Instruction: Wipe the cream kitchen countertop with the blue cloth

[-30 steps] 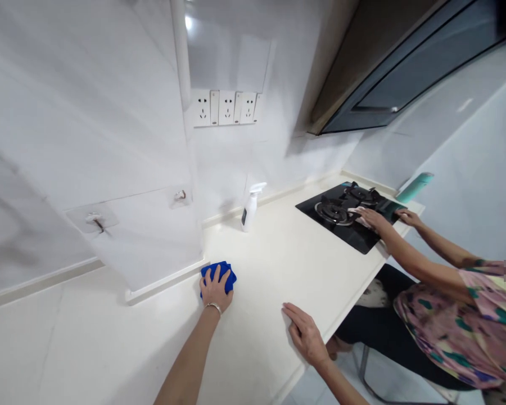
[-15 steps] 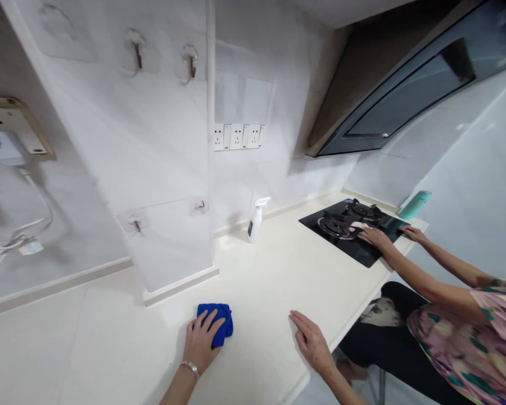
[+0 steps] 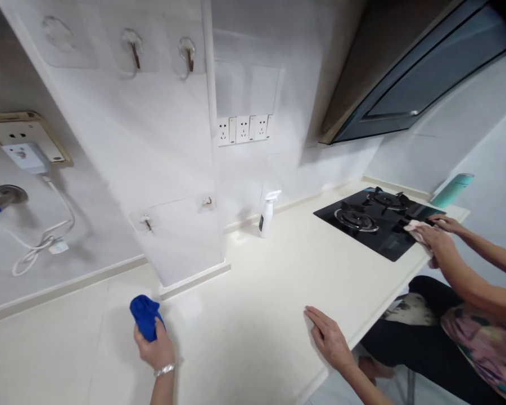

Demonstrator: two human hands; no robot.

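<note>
My left hand [image 3: 157, 349] grips a bunched blue cloth [image 3: 144, 315] against the white countertop [image 3: 253, 304], just left of the base of a white wall column [image 3: 181, 247]. My right hand [image 3: 331, 340] lies flat with fingers stretched out on the counter near its front edge, holding nothing.
A white spray bottle [image 3: 266, 215] stands by the back wall. At the right, another person's hands [image 3: 432, 236] hold a pale cloth at the edge of a black gas hob [image 3: 375, 225]. A teal bottle [image 3: 451, 191] stands behind it. Sockets [image 3: 242, 129] and hooks are on the wall.
My left hand has slid the blue cloth leftward past the column base and bunched it up. The other person's hands drew back from the burner to the hob's front edge.
</note>
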